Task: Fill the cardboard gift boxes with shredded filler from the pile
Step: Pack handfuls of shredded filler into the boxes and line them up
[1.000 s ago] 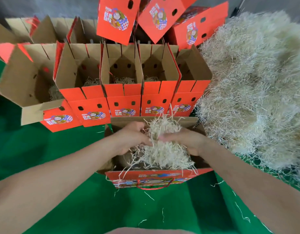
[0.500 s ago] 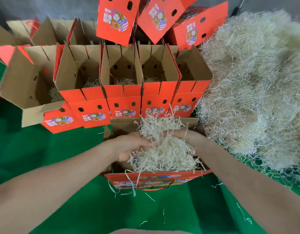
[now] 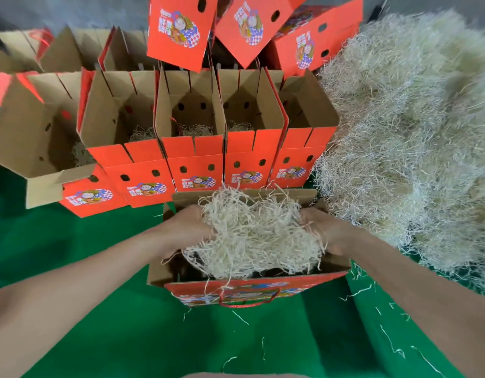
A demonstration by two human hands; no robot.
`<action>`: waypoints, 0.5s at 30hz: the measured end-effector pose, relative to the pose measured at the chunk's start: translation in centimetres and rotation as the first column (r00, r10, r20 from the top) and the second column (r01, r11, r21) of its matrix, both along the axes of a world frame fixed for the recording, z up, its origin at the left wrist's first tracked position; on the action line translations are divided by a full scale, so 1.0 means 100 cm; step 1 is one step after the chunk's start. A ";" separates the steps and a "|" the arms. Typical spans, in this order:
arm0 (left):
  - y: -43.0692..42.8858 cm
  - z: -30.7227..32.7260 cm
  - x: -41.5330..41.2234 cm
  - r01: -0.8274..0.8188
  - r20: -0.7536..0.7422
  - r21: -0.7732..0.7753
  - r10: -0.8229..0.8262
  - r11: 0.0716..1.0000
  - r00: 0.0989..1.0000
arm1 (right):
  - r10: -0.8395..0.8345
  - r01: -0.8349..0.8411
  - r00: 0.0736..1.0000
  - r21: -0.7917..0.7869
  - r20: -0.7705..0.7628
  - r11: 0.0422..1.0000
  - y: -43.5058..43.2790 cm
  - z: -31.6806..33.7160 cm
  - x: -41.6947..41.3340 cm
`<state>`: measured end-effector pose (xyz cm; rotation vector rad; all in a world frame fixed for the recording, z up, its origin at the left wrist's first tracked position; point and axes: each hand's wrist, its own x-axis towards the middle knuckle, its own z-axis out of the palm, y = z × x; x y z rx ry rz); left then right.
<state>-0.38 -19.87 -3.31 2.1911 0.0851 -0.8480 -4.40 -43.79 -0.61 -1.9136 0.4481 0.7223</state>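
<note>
Filler clump (image 3: pixel 257 236) sits over the open box (image 3: pixel 249 291), whose long axis runs nine-to-three. My left hand (image 3: pixel 181 227) and right hand (image 3: pixel 327 230) clutch the clump's ends, hands apart. Pile (image 3: pixel 413 132) lies at two o'clock, nearer my right.

Lit brightly and evenly
Left only soft shadows inside the boxes (image 3: pixel 192 118); bent sharply at the edges; blurred slightly throughout, most on the forearms (image 3: pixel 58 309).

Red gift boxes (image 3: pixel 193 148), left of the filler pile (image 3: pixel 413 132): each front carries a multicoloured printed emblem (image 3: pixel 199 182) with small characters, too blurred to read.
</note>
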 end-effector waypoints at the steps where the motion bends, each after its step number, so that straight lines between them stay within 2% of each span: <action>1: 0.005 0.001 -0.001 0.040 0.005 0.046 -0.040 0.998 0.999 | 0.020 -0.020 1.000 -0.046 -0.005 0.999 -0.005 -0.001 0.001; 4: 0.019 0.006 -0.003 0.110 0.043 0.170 -0.118 0.979 0.992 | 0.164 -0.169 0.986 -0.305 -0.041 0.937 -0.014 -0.002 0.001; 6: 0.024 0.009 -0.001 0.084 0.073 0.189 -0.099 0.978 0.992 | 0.138 -0.121 0.990 -0.332 0.029 0.935 -0.018 -0.005 0.001; 7: 0.024 0.009 0.001 0.068 0.080 0.157 -0.081 0.985 0.993 | 0.129 -0.105 0.989 -0.278 0.070 0.955 -0.018 -0.005 0.002; 9: 0.014 0.008 0.002 0.012 0.016 0.003 -0.012 1.000 1.000 | 0.130 -0.125 0.987 -0.059 0.091 0.990 -0.009 -0.001 -0.002; 12: -0.008 0.014 -0.002 -0.182 -0.248 -0.267 0.115 0.946 0.962 | 0.118 -0.099 0.992 0.319 -0.039 0.942 0.009 -0.004 -0.003; 13: -0.014 0.016 -0.003 -0.231 -0.332 -0.329 0.117 0.916 0.936 | 0.091 -0.056 0.993 0.380 -0.076 0.923 0.014 -0.010 -0.002; 15: -0.022 0.018 -0.006 -0.237 -0.427 -0.389 0.053 0.890 0.903 | 0.002 0.045 0.993 0.407 -0.115 0.913 0.024 -0.016 -0.001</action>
